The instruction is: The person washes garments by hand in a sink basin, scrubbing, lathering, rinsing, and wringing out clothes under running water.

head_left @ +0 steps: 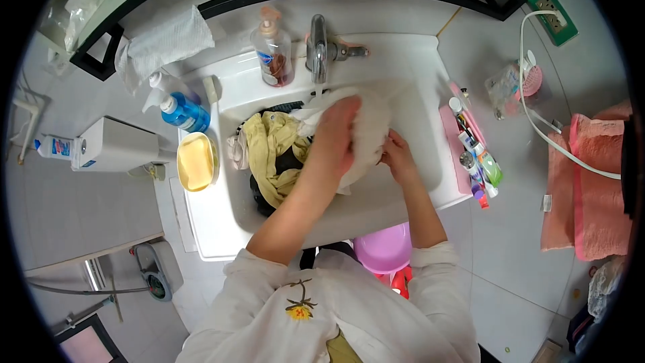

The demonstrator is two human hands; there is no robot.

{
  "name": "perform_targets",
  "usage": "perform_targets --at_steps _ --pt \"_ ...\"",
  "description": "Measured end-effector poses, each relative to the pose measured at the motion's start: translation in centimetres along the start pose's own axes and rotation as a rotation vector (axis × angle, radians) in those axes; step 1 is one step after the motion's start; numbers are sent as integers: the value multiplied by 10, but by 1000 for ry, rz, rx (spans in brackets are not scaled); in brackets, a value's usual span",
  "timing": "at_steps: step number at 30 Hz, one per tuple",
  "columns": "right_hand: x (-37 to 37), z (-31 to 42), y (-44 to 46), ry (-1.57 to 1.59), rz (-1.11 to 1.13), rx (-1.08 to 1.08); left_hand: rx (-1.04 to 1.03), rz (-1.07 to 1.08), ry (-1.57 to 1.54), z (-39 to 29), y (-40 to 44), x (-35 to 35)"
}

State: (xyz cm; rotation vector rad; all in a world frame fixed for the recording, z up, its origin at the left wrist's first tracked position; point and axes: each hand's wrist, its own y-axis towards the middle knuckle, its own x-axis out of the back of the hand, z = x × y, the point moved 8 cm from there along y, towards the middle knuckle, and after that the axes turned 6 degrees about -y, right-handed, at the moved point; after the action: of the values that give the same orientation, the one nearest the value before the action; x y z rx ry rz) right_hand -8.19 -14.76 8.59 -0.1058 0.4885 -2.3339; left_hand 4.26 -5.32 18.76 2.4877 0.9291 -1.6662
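Tiled walls (470, 30) in pale grey surround a white sink (208, 245), seen from above. Inside the sink, just in front of the tap (318, 47), a white cloth (373, 124) lies between both hands. The left hand (336, 131) is curled against its near side, blurred; how tightly it grips, or how far open it is, cannot be told. The right hand (401, 158) has its fingers drawn together on the cloth's edge, with little gap showing.

Handling it well probably calls for a firm pinch at the edge, the other palm working across the fabric in short strokes, and the bundle held low to limit splashing. Wet cloth may slip or drag on its neighbours, so bunching it clear of the pile seems wise.

Counted outward: one white cloth; one yellow garment (262, 144) beside the left forearm, over dark fabric (289, 160) whose pieces cannot be counted; one tap; one pump bottle (273, 60); one blue bottle (185, 114); one yellow-filled tub (197, 163) on the left rim; one pink tray (451, 151) on the right, its neighbouring tubes too crowded to count; one pink basin (383, 249) below.
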Motion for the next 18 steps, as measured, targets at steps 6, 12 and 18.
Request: perform_targets --at_steps 6,12,18 --pt "105 -101 15 -481 -327 -380 -174 93 1267 74 27 34" --pt "66 -38 38 -776 -461 341 -678 -280 1855 39 38 123" --pt "-28 -67 77 -1538 -428 293 -705 73 2066 66 92 156"
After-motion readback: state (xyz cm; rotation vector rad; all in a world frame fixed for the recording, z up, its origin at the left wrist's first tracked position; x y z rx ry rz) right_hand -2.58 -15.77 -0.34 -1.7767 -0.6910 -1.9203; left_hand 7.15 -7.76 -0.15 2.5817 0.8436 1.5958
